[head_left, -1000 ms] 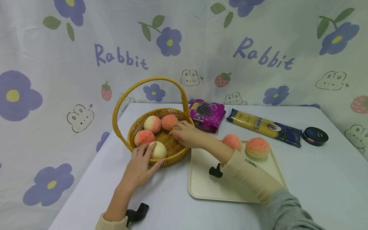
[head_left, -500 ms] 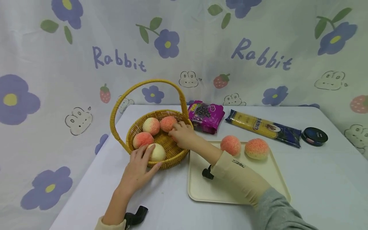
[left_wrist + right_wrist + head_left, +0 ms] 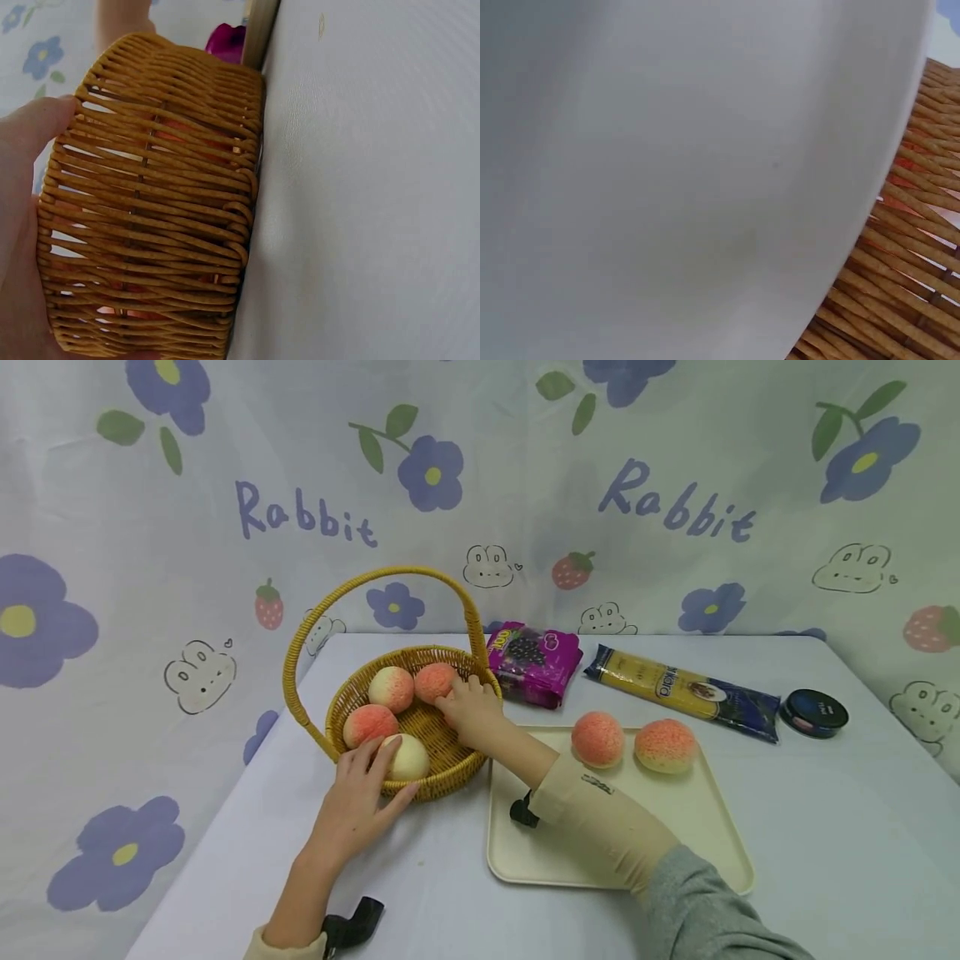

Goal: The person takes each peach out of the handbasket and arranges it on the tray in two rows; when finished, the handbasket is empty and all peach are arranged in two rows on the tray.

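The basket [image 3: 150, 210] is golden brown, the peaches [image 3: 392, 690] pink and cream, the backdrop [image 3: 495, 410] white with purple flowers.

Your left hand [image 3: 362, 797] is near the left edge of the table [image 3: 847, 835], its fingers slightly bent and the thumb spread apart. Your right forearm [image 3: 600, 810] reaches slantwise toward the left, and your right hand [image 3: 474, 714] has its fingers curved downward.

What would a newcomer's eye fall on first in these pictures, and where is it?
Probably the wicker basket with its tall arched handle, left of the tray: it holds peach-like balls, with the left hand at its near side and the right hand inside it. Next, perhaps, the bright magenta packet beyond the tray, close to the basket. Behind the table, the backdrop with its purple flowers also stands out.
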{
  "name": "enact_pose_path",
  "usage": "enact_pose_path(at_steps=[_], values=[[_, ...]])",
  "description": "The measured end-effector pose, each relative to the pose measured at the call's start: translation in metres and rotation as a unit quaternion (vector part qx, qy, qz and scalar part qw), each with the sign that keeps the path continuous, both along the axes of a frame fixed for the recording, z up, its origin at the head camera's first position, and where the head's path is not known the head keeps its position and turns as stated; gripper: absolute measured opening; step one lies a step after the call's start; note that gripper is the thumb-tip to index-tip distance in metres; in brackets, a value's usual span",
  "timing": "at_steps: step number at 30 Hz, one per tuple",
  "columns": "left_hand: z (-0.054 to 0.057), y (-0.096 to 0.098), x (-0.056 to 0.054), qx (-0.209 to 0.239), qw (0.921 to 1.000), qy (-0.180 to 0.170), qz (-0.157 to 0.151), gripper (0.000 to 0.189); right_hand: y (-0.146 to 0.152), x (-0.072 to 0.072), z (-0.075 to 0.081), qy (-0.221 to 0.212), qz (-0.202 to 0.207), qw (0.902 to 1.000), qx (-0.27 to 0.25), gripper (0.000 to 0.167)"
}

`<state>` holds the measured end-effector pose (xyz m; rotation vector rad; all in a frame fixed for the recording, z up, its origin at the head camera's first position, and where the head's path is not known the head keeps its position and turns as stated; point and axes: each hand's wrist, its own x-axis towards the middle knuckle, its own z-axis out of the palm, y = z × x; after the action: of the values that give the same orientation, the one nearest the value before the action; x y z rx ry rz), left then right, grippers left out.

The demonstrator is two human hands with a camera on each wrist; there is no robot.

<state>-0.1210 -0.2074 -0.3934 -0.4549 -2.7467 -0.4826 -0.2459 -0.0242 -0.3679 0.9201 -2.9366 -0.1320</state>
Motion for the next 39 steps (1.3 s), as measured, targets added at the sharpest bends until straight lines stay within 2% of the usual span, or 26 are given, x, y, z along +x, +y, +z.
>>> enact_pose_path(at_steps=[8,13,18,22,33,39], values=[[0.002,0.0,0.001,0.0,1.0,-0.005,0.001,0.067,-0.001,0.002,0.0,0.02,0.005,0.9995,-0.026,0.033],[0.001,0.001,0.001,0.0,1.0,-0.004,0.001,0.067,0.0,0.001,0.0,0.015,0.002,0.9994,-0.032,0.042],[0.001,0.001,0.001,0.0,1.0,-0.006,0.004,0.067,0.0,0.001,0.0,0.005,0.004,0.9995,-0.031,0.06],[0.001,0.0,0.001,0.0,1.0,-0.006,0.004,0.067,0.001,0.001,0.0,0.011,0.015,0.9989,-0.044,0.064],[-0.002,-0.001,0.001,-0.001,1.0,0.0,0.003,0.067,0.005,0.004,0.0,0.056,0.051,0.9904,-0.116,0.053],[-0.001,-0.001,0.001,-0.002,1.0,-0.001,0.004,0.067,0.009,0.004,0.0,0.073,0.072,0.9815,-0.162,0.043]])
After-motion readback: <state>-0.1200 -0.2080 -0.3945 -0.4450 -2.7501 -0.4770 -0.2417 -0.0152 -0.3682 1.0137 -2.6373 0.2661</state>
